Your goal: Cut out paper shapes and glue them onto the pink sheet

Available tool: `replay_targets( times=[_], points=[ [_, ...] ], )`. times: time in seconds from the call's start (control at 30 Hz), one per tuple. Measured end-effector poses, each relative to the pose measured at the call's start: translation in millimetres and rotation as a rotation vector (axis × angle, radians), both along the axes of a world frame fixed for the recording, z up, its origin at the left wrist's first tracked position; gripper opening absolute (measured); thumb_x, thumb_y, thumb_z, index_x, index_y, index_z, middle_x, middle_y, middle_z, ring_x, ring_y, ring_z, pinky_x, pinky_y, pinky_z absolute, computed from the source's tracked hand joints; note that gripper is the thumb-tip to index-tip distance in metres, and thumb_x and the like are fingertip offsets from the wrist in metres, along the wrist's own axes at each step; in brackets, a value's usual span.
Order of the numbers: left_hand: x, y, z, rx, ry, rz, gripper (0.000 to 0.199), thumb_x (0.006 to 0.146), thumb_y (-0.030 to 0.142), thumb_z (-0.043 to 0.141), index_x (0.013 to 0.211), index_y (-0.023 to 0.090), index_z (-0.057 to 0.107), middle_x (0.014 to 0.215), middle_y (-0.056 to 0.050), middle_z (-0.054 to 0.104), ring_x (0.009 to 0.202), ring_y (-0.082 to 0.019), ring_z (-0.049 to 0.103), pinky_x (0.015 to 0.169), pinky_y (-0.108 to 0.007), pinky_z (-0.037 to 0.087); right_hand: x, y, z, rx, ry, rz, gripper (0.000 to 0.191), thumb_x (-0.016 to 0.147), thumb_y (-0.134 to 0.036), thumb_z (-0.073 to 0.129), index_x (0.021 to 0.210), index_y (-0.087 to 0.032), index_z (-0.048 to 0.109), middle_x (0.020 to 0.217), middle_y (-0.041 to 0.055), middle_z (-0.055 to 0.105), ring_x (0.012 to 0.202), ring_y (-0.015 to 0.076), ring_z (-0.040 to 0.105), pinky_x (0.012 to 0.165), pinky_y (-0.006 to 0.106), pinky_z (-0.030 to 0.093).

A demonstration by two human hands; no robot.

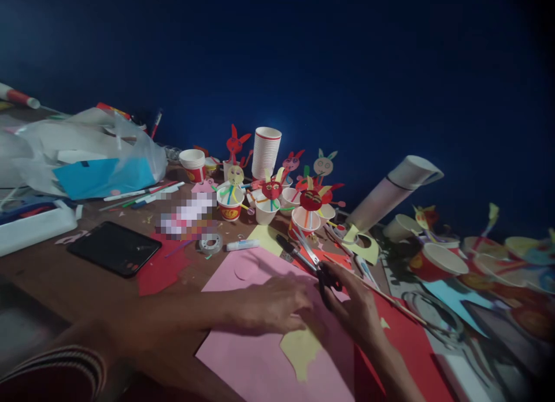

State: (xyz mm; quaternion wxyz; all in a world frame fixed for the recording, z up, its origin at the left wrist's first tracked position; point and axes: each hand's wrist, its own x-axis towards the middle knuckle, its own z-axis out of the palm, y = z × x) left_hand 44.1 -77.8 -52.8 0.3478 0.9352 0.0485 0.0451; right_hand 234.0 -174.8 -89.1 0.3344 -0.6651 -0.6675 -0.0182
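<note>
My right hand (358, 303) grips the black handles of a pair of scissors (311, 256), whose blades point up and away and stand slightly apart. Beside it, my left hand (277, 305) is closed, its fingers bent down at the upper end of a cut piece of yellow paper (300, 356). Those fingertips are partly hidden. Under both hands lies a large pink sheet (243, 356), with a small pink disc (247, 268) on it. A black marker (291, 249) rests just left of the scissor blades.
Paper cups with rabbit-like paper faces (272, 191) stand at the back, near a tall cup stack (266, 150) and a leaning roll (390, 188). To the left are a phone (115, 247), a tape roll (210, 243) and a plastic bag (87, 139). Red paper (407, 344) lies right.
</note>
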Motion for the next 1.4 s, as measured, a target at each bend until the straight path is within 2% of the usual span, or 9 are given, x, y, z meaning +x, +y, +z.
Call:
replay_targets(
  times=[0.13,0.3,0.47,0.63,0.8,0.9,1.07,1.27,1.4],
  points=[
    [11.4,-6.6,-8.0,0.141,0.036,-0.065,0.026,0.076,0.032,0.059,0.098,0.018,0.060,0.099,-0.009,0.063,0.093,-0.025,0.056,0.072,-0.033,0.043,-3.9,-0.6,-2.3,0.008,0.020,0.007,0.032,0.082,-0.025,0.052,0.114,-0.016,0.055,0.093,0.0102,0.067,0.075,0.0205,0.063,0.065,0.033,0.052],
    [22.7,-7.7,-13.5,0.131,-0.005,-0.090,0.007,0.075,0.017,0.054,0.070,0.016,0.059,0.078,-0.005,0.063,0.076,-0.018,0.056,0.063,-0.027,0.041,-3.6,-1.1,-4.0,0.035,0.038,0.016,0.032,0.082,-0.025,0.052,0.113,-0.017,0.054,0.097,0.0106,0.067,0.080,0.0211,0.063,0.067,0.033,0.053],
    [9.6,5.7,3.3,-0.425,-0.012,0.207,0.009,0.065,0.010,0.054,0.071,0.016,0.056,0.065,0.003,0.056,0.056,-0.008,0.049,0.049,-0.018,0.034,-5.3,-2.2,3.3,0.063,0.218,-0.017,0.034,0.082,-0.028,0.055,0.115,-0.022,0.051,0.095,0.0072,0.065,0.079,0.0195,0.062,0.070,0.032,0.052],
    [-6.0,40.0,37.6,-1.075,-0.354,0.582,0.013,0.068,0.023,0.058,0.073,0.018,0.047,0.053,0.005,0.051,0.044,-0.007,0.047,0.045,-0.019,0.038,-9.5,9.1,43.4,0.024,0.561,0.031,0.053,0.082,-0.053,0.046,0.125,-0.022,0.044,0.103,0.0100,0.058,0.095,0.0256,0.056,0.076,0.036,0.048],
    [-10.7,64.1,60.3,-1.288,-0.740,0.802,0.018,0.066,0.019,0.061,0.074,0.017,0.044,0.054,0.004,0.053,0.048,-0.007,0.051,0.048,-0.019,0.043,-29.0,42.5,87.5,0.101,0.738,0.059,0.045,0.079,-0.052,0.052,0.111,-0.020,0.053,0.093,0.0088,0.062,0.085,0.0239,0.059,0.070,0.032,0.047],
    [-13.4,65.7,62.6,-1.332,-0.804,0.833,0.021,0.066,0.018,0.061,0.076,0.017,0.043,0.059,0.005,0.053,0.050,-0.008,0.053,0.048,-0.020,0.045,-51.1,66.0,98.8,0.114,0.786,0.020,0.034,0.074,-0.047,0.059,0.095,-0.020,0.056,0.088,0.0056,0.063,0.077,0.0207,0.059,0.069,0.031,0.047],
    [-15.6,61.1,62.5,-1.330,-0.831,0.780,0.019,0.068,0.020,0.061,0.076,0.017,0.044,0.063,0.004,0.053,0.052,-0.007,0.053,0.049,-0.019,0.044,-78.7,88.1,100.5,0.105,0.964,0.020,0.037,0.069,-0.041,0.064,0.098,-0.019,0.056,0.087,0.0050,0.066,0.074,0.0207,0.062,0.066,0.031,0.049],
    [-18.6,57.5,61.7,-1.356,-0.757,0.769,0.017,0.068,0.021,0.060,0.075,0.018,0.044,0.059,0.005,0.051,0.050,-0.008,0.050,0.046,-0.020,0.042,-80.8,89.4,97.7,0.091,0.972,0.002,0.039,0.070,-0.041,0.063,0.101,-0.018,0.055,0.086,0.0061,0.068,0.072,0.0213,0.064,0.057,0.029,0.049],
    [-21.7,54.2,57.2,-1.343,-0.668,0.645,0.017,0.075,0.032,0.058,0.076,0.017,0.049,0.058,0.004,0.051,0.052,-0.010,0.050,0.045,-0.021,0.039,-75.7,83.7,101.0,0.068,0.917,0.004,0.032,0.071,-0.039,0.062,0.095,-0.019,0.056,0.078,0.0027,0.068,0.066,0.0187,0.063,0.059,0.027,0.049]
  ],
)
